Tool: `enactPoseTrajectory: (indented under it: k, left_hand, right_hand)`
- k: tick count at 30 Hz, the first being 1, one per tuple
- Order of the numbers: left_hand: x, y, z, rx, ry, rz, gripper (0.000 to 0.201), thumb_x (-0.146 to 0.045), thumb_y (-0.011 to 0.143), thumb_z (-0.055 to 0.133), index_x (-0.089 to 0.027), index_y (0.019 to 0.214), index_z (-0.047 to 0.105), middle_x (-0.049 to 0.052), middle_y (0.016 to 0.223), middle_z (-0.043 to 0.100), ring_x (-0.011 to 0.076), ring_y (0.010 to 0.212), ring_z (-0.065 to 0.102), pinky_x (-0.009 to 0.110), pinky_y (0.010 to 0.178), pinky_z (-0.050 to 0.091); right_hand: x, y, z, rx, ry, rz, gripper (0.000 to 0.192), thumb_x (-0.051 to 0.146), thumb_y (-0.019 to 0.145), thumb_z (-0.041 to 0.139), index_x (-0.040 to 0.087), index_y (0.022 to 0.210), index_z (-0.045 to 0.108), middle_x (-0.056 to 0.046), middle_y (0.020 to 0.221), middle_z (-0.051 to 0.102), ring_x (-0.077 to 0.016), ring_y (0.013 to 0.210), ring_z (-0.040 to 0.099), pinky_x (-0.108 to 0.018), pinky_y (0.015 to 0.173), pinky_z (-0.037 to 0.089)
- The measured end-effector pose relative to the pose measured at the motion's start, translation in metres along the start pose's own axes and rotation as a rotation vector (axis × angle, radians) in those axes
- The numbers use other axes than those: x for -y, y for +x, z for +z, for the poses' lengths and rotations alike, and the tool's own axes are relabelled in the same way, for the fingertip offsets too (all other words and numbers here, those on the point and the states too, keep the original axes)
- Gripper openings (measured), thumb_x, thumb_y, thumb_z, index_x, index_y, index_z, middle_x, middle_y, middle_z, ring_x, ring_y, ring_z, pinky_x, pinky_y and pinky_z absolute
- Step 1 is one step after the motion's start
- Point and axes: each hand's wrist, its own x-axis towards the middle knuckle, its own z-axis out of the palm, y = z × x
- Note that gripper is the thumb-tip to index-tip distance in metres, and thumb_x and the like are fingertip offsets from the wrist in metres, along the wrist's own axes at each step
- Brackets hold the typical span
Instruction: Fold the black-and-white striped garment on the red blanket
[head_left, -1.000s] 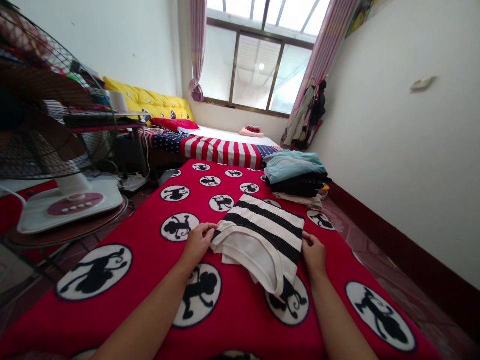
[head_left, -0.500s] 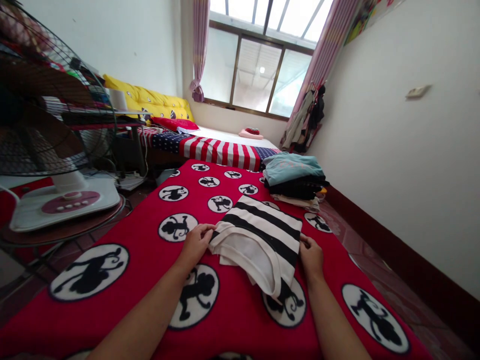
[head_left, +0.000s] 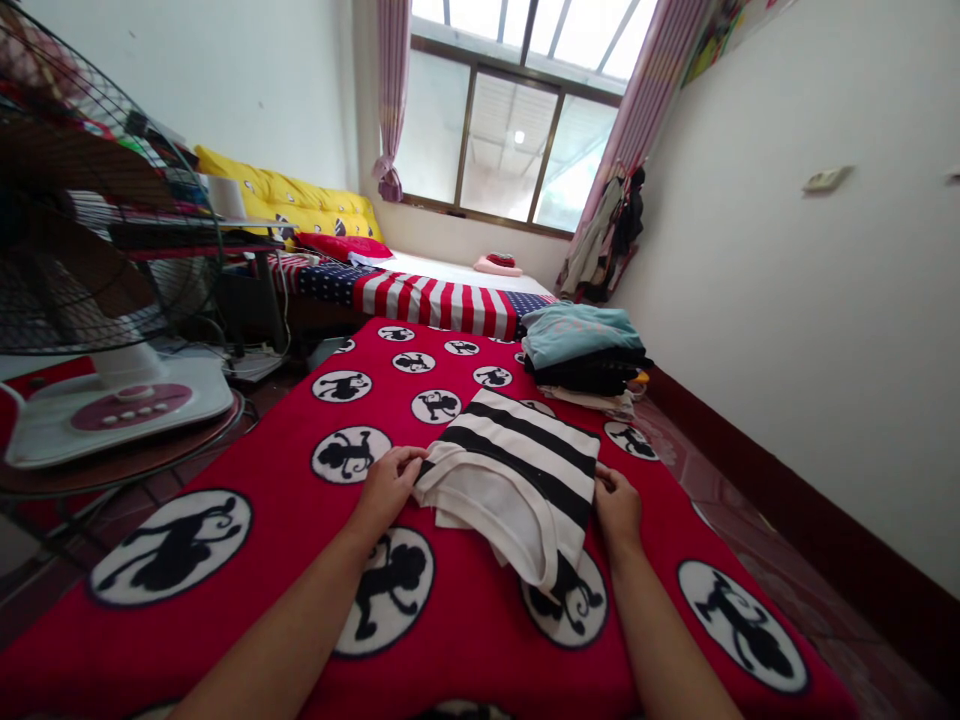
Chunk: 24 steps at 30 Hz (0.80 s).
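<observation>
Head view: the left hand [head_left: 386, 487] and right hand [head_left: 619, 507] each pinch an opposite side edge of the folded black-and-white striped knit shirt [head_left: 517, 475], their grip narrow, keeping the fold square on the red monkey-print blanket [head_left: 300, 560]. Compared with a second ago, hands and shirt hold the same places; only the view drifts slightly.

One head-worn camera looks forward and down along the red blanket [head_left: 480, 620], close over both forearms at the lower frame, toward the window [head_left: 517, 130] at upper centre.
</observation>
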Motion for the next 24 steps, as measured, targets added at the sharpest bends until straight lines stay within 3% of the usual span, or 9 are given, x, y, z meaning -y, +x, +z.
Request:
enactPoseTrajectory:
  k: [24]
  left_hand:
    - [-0.0033, 0.0, -0.0003, -0.003, 0.0, -0.022, 0.033, -0.036, 0.077, 0.049, -0.016, 0.091, 0.071, 0.009, 0.095, 0.073, 0.0237, 0.089, 0.067, 0.036, 0.083, 0.051]
  right_hand:
    - [0.0033, -0.0007, 0.0001, -0.011, -0.034, -0.006, 0.04, 0.039, 0.066, 0.052, 0.015, 0.09, 0.073, -0.013, 0.091, 0.073, -0.028, 0.083, 0.067, -0.038, 0.075, 0.049]
